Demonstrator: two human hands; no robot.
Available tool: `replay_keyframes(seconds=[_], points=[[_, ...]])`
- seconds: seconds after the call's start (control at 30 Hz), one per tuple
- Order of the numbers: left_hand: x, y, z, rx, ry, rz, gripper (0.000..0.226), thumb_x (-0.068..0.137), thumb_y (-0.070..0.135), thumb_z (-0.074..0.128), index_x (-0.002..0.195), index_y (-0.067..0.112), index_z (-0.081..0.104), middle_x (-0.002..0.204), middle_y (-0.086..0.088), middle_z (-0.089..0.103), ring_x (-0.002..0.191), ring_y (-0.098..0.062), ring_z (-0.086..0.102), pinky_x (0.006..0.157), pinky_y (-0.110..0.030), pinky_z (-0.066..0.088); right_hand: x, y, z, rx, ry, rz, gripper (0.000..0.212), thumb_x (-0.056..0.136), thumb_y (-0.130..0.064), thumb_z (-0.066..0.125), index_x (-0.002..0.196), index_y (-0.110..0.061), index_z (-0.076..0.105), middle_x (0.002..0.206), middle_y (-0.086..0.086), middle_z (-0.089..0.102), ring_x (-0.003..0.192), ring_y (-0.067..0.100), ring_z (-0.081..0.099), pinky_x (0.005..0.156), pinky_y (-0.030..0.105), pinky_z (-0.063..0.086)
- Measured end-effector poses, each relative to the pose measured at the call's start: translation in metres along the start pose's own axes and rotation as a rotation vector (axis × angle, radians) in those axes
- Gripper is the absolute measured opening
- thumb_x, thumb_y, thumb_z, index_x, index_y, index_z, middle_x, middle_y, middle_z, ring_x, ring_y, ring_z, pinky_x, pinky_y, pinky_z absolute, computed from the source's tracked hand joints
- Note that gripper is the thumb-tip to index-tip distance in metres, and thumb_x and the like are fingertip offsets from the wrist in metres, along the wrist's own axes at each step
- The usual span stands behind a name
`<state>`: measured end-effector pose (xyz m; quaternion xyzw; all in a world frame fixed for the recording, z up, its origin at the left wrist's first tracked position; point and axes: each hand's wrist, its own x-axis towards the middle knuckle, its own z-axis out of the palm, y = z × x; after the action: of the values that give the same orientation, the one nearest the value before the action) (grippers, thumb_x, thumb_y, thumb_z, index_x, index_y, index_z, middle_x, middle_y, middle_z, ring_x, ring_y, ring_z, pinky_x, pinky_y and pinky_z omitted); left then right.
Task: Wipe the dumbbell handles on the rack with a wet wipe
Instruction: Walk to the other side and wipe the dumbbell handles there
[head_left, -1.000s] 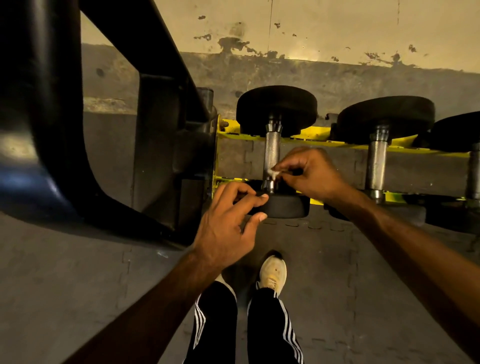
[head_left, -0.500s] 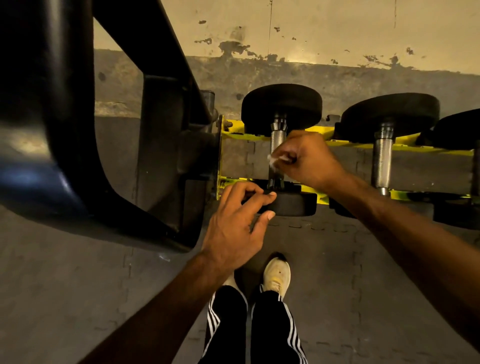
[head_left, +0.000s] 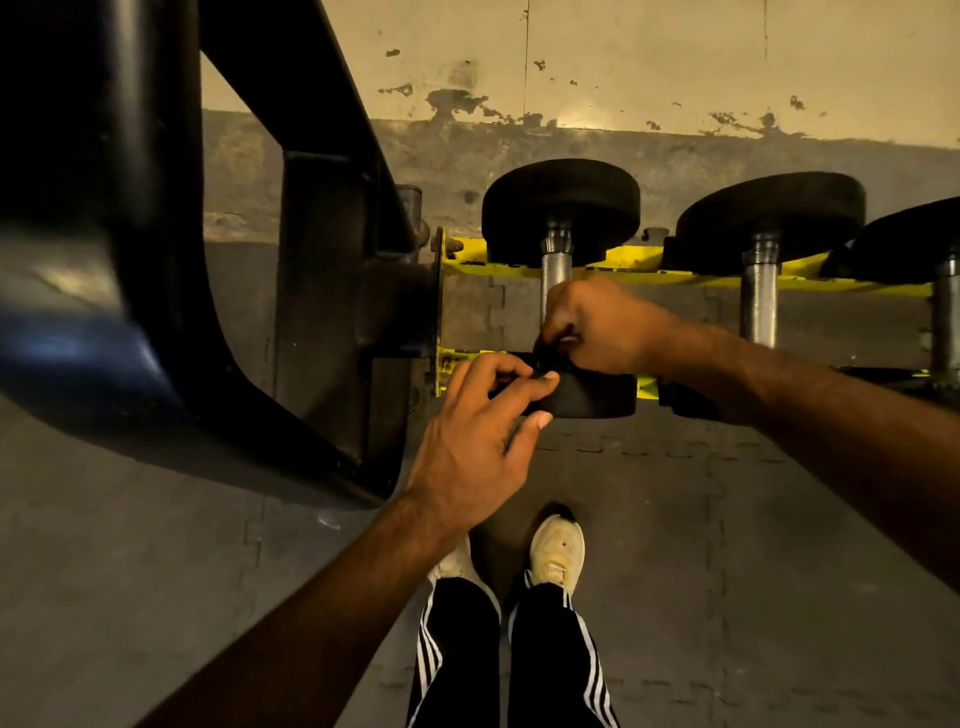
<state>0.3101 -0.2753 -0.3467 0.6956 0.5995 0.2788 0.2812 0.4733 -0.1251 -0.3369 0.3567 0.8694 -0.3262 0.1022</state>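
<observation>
Our right hand (head_left: 602, 327) reaches in from the right, knuckles up, its grip closed round the near end of the steel handle (head_left: 555, 270) of the leftmost dumbbell (head_left: 561, 208); the wet wipe is hidden inside that grip. Our left hand (head_left: 478, 431) comes up from below, just nearer to us than the right grip, fingers bent over the top and thumb under the edge of the dumbbell's near head (head_left: 597, 395), holding it. The dumbbell lies on the yellow rack (head_left: 639, 260), its long axis running straight away from us toward the wall, far head beyond the grip, near head on our side of it. We count three dumbbells in view, the other two to the right of the grip, all lying parallel, each with one handle across two yellow rails.
</observation>
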Motion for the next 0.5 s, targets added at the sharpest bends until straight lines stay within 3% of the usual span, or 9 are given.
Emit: replay_keyframes(seconds=[0.1, 0.17, 0.23, 0.3, 0.43, 0.5], points=[[-0.004, 0.002, 0.003, -0.003, -0.005, -0.004, 0.033, 0.091, 0.02, 0.069, 0.125, 0.017, 0.068, 0.121, 0.0, 0.052, 0.116, -0.021, 0.05, 0.092, -0.039, 0.052, 0.003, 0.008, 0.001, -0.018, 0.231, 0.106, 0.015, 0.083, -0.008, 0.065, 0.089, -0.011, 0.079, 0.098, 0.009, 0.067, 0.093, 0.025, 0.064, 0.076, 0.032, 0.053], [-0.005, 0.005, 0.004, -0.014, -0.017, -0.012, 0.035, 0.091, 0.02, 0.068, 0.126, 0.018, 0.067, 0.123, 0.0, 0.052, 0.118, -0.021, 0.049, 0.093, -0.04, 0.051, 0.006, -0.001, 0.0, -0.158, 0.146, 0.073, 0.013, 0.084, -0.011, 0.063, 0.087, -0.011, 0.076, 0.1, 0.01, 0.062, 0.093, 0.029, 0.062, 0.076, 0.039, 0.054], [-0.005, 0.005, 0.003, -0.019, -0.024, -0.009, 0.036, 0.092, 0.019, 0.066, 0.128, 0.018, 0.067, 0.124, 0.0, 0.051, 0.119, -0.022, 0.049, 0.095, -0.041, 0.051, 0.011, -0.014, -0.003, -0.213, -0.116, 0.019, 0.012, 0.083, -0.006, 0.062, 0.089, -0.009, 0.072, 0.096, 0.008, 0.062, 0.089, 0.025, 0.06, 0.074, 0.035, 0.051], [-0.005, 0.002, 0.002, -0.012, -0.026, 0.0, 0.036, 0.092, 0.019, 0.066, 0.128, 0.017, 0.066, 0.124, -0.002, 0.051, 0.12, -0.022, 0.049, 0.095, -0.042, 0.051, 0.019, -0.026, -0.011, -0.22, -0.248, 0.066, 0.012, 0.084, -0.005, 0.065, 0.093, -0.011, 0.072, 0.091, 0.002, 0.06, 0.086, 0.02, 0.059, 0.071, 0.03, 0.046], [-0.008, 0.003, 0.0, 0.005, -0.023, -0.015, 0.037, 0.092, 0.018, 0.067, 0.128, 0.017, 0.066, 0.125, 0.001, 0.05, 0.121, -0.02, 0.047, 0.095, -0.04, 0.052, 0.039, -0.029, -0.014, -0.355, -0.025, 0.149, 0.012, 0.089, -0.013, 0.066, 0.1, -0.014, 0.069, 0.101, 0.006, 0.064, 0.094, 0.026, 0.064, 0.071, 0.032, 0.047], [-0.009, 0.005, 0.0, 0.01, -0.021, -0.022, 0.036, 0.091, 0.018, 0.067, 0.127, 0.017, 0.066, 0.126, 0.001, 0.05, 0.122, -0.019, 0.047, 0.096, -0.039, 0.051, 0.041, -0.036, -0.01, -0.418, -0.081, 0.135, 0.009, 0.089, -0.017, 0.066, 0.098, -0.017, 0.066, 0.094, 0.005, 0.06, 0.093, 0.027, 0.062, 0.07, 0.03, 0.043]])
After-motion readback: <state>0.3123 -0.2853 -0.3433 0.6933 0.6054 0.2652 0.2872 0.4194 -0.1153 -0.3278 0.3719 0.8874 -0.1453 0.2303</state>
